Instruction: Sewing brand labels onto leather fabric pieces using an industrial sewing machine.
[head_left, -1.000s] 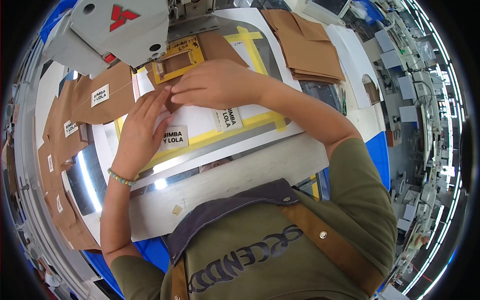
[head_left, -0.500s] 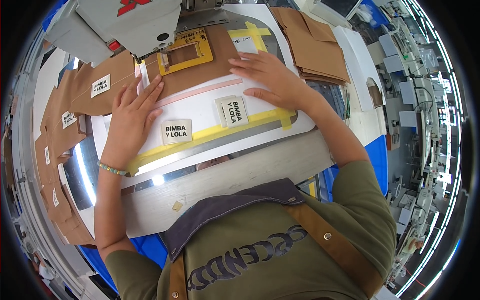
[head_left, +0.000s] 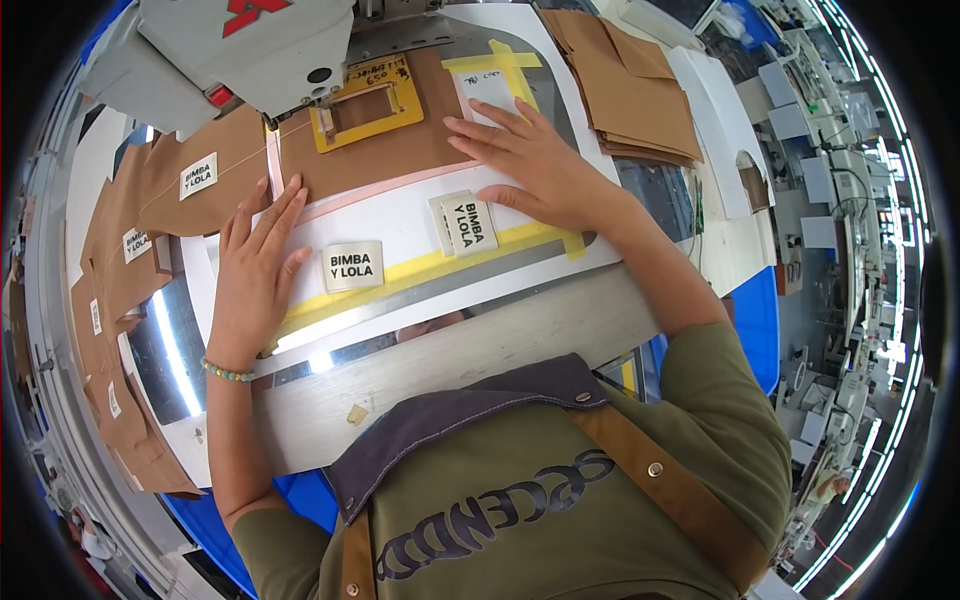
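A flat brown panel [head_left: 440, 130] lies on the white template board [head_left: 400, 222] under the sewing machine head [head_left: 270, 55]. On the panel rests a yellow clamp frame [head_left: 408, 112] with a rectangular window. My left hand [head_left: 258, 265] lies flat, its fingertips at the panel's near left corner beside a pale strip. Fingers spread, my right hand [head_left: 535, 165] presses on the panel's right end and the white taped piece there. A pink guide strip [head_left: 335, 207] runs along the panel's near edge. Close to my hands lie a printed white label [head_left: 352, 267] and a small stack of labels [head_left: 472, 224].
Brown pieces with sewn labels [head_left: 165, 190] trail off at the left. A pile of brown panels [head_left: 630, 90] sits at the far right, next to white sheets [head_left: 715, 130]. Yellow tape [head_left: 525, 237] edges the board. A blue bin [head_left: 755, 320] is below the table's right side.
The brown panel has slid nearer, its edge now meeting the pink strip. My left hand has drawn slightly nearer; my right hand has shifted a little left.
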